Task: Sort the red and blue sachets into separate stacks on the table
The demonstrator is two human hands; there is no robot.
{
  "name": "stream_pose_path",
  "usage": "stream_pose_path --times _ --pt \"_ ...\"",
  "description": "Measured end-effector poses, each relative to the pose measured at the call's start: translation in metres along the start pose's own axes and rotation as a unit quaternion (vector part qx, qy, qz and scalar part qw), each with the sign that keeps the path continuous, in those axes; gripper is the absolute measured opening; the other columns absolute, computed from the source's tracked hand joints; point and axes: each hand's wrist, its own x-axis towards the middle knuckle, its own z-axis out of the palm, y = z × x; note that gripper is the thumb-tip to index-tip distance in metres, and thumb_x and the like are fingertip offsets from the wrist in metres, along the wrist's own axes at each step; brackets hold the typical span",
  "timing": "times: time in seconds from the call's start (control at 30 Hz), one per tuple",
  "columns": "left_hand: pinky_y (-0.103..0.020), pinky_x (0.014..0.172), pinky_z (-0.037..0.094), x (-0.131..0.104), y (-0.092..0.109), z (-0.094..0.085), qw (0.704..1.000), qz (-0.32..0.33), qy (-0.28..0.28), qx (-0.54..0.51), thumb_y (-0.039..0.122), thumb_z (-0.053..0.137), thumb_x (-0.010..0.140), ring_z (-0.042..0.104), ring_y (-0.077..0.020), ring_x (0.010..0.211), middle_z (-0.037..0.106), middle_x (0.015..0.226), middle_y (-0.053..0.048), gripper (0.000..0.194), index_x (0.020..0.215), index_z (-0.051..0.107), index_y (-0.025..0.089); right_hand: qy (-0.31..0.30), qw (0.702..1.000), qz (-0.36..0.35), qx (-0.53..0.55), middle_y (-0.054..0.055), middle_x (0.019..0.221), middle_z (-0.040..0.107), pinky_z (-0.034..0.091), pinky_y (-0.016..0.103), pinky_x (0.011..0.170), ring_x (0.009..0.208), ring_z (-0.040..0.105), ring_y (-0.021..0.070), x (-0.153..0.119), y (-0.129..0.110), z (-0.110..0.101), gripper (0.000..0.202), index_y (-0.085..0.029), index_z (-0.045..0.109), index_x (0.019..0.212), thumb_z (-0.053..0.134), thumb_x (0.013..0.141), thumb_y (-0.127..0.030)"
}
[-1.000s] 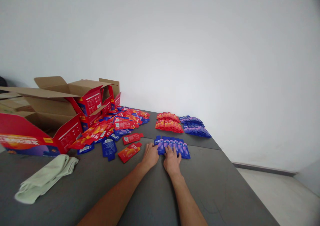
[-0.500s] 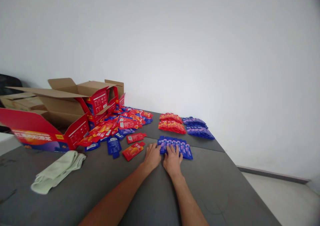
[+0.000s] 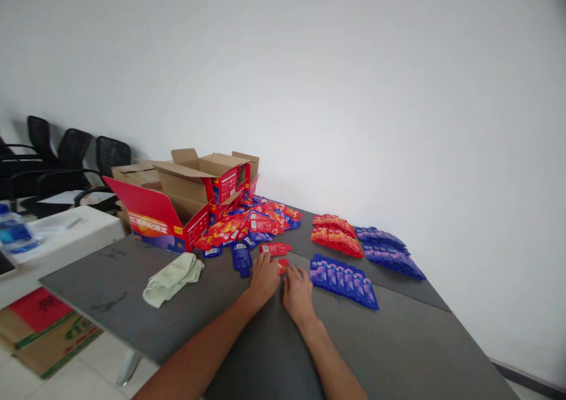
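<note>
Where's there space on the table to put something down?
The widest bare patch of table is near right, between the blue row, right forearm and table's right edge. Another lies between the cloth and left forearm. It's crowded beside the boxes, where the pile spreads, and between the left hand and right hand, where a red packet lies.

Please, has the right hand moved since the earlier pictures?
Yes, the right hand has moved left, judged against the row of blue packets: earlier it touched this row, now it is beside a red packet.
</note>
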Motion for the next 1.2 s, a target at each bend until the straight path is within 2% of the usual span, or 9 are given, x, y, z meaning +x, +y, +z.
stream_pose_path --times 0.17,0.27,0.37,0.53,0.67,0.8,0.93,1.1,1.2 --pt "-0.045 0.108 0.028 0.000 -0.045 -0.011 0.992 -0.072 0.072 0.069 0.023 0.050 0.087 0.030 -0.0312 0.135 0.049 0.137 -0.016 0.033 0.115 0.066 0.018 -0.020 0.998 -0.028 0.047 0.009 0.137 0.056 0.032 0.037 0.105 0.131 0.043 0.0231 0.019 -0.050 0.028 0.043 -0.020 0.057 0.132 0.035 0.094 -0.019" --pt "-0.047 0.108 0.027 -0.001 -0.064 -0.012 0.987 -0.122 0.064 0.080 0.028 0.048 0.089 0.027 -0.0327 0.137 0.046 0.141 -0.015 0.034 0.118 0.066 0.020 -0.020 0.998 -0.034 0.044 0.009 0.139 0.054 0.025 0.041 0.110 0.136 0.037 0.0235 0.026 -0.071 0.041 0.043 -0.022 0.058 0.131 0.036 0.094 -0.019" --pt "-0.048 0.105 0.029 0.002 -0.072 -0.010 0.983 -0.167 0.041 0.069 0.033 0.049 0.090 0.031 -0.0342 0.135 0.048 0.140 -0.014 0.035 0.119 0.065 0.023 -0.037 0.998 -0.032 0.033 0.007 0.144 0.050 0.021 0.045 0.111 0.140 0.031 0.0254 0.028 -0.078 0.048 0.043 -0.026 0.057 0.131 0.039 0.093 -0.020" --pt "-0.045 0.101 0.033 0.011 -0.067 -0.009 0.979 -0.195 0.016 0.059 0.036 0.055 0.085 0.040 -0.0324 0.126 0.047 0.139 -0.015 0.037 0.118 0.063 0.021 -0.060 0.997 -0.033 0.037 0.009 0.138 0.056 0.017 0.046 0.112 0.135 0.039 0.0241 0.027 -0.071 0.050 0.043 -0.025 0.056 0.132 0.034 0.096 -0.021" --pt "-0.041 0.097 0.036 0.015 -0.061 -0.015 0.977 -0.207 -0.002 0.041 0.027 0.056 0.082 0.046 -0.0294 0.122 0.053 0.132 -0.014 0.038 0.118 0.061 0.020 -0.053 0.996 -0.035 0.055 0.009 0.134 0.059 0.017 0.045 0.113 0.133 0.044 0.0230 0.025 -0.066 0.048 0.041 -0.023 0.059 0.129 0.032 0.097 -0.022" --pt "-0.037 0.091 0.040 0.015 -0.056 -0.026 0.978 -0.206 0.012 -0.026 0.024 0.053 0.081 0.055 -0.0256 0.111 0.062 0.118 -0.012 0.033 0.113 0.060 0.018 -0.033 0.994 -0.036 0.095 0.009 0.130 0.061 0.025 0.041 0.111 0.128 0.049 0.0209 0.024 -0.064 0.043 0.042 -0.023 0.060 0.127 0.033 0.096 -0.018" --pt "-0.030 0.087 0.042 0.013 -0.048 -0.035 0.980 -0.177 0.037 -0.081 0.024 0.053 0.081 0.061 -0.0211 0.100 0.066 0.104 -0.010 0.022 0.099 0.062 0.016 -0.007 0.989 -0.031 0.142 0.010 0.126 0.064 0.034 0.037 0.107 0.121 0.055 0.0205 0.026 -0.062 0.039 0.041 -0.021 0.060 0.125 0.033 0.095 -0.017" --pt "-0.027 0.076 0.042 0.009 -0.038 -0.036 0.980 -0.158 0.050 -0.110 0.026 0.058 0.077 0.062 -0.0190 0.085 0.067 0.087 -0.006 0.010 0.081 0.061 0.017 0.027 0.981 -0.023 0.188 0.017 0.135 0.056 0.039 0.036 0.106 0.126 0.052 0.0216 0.030 -0.052 0.047 0.049 -0.011 0.045 0.141 0.037 0.093 -0.017" --pt "-0.027 0.073 0.041 0.005 -0.032 -0.038 0.978 -0.141 0.058 -0.141 0.026 0.061 0.073 0.061 -0.0177 0.079 0.067 0.082 -0.004 0.008 0.076 0.062 0.018 0.042 0.972 -0.049 0.227 0.016 0.141 0.051 0.039 0.035 0.107 0.131 0.047 0.0208 0.032 -0.045 0.051 0.055 -0.011 0.041 0.144 0.041 0.089 -0.017"
